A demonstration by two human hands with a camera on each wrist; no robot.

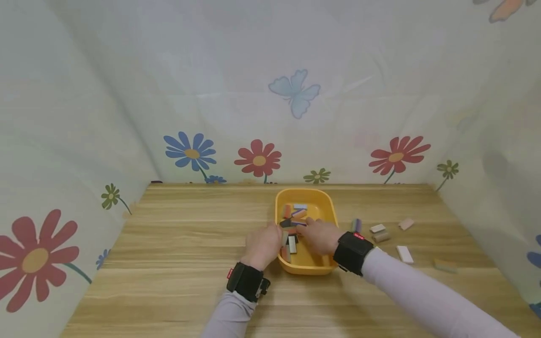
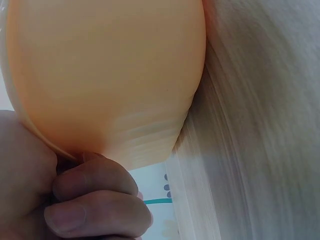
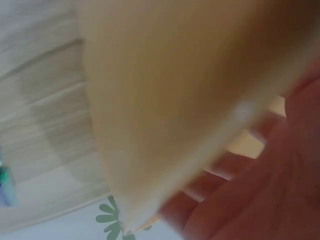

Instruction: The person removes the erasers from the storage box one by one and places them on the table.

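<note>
A yellow plastic bin (image 1: 305, 269) stands on the wooden table, with several small oblong blocks (image 1: 292, 244) heaped along its left side, some two-toned. My left hand (image 1: 263, 244) grips the bin's left rim; in the left wrist view its curled fingers (image 2: 97, 212) lie against the bin's outer wall (image 2: 115, 65). Over the right rim reaches my right hand (image 1: 322, 236), its fingertips among the blocks near the bin's middle. In the right wrist view the fingers look fairly straight and slightly apart, partly hidden behind the blurred bin wall (image 3: 150, 100).
Right of the bin lie several loose blocks: a purple-and-grey one (image 1: 357, 226), a white one (image 1: 405, 254), a brown one (image 1: 382, 236), a pinkish one (image 1: 406, 224) and a tan-and-grey one (image 1: 445, 265). A flower-printed curtain (image 1: 338, 141) surrounds the wooden table (image 1: 190, 244).
</note>
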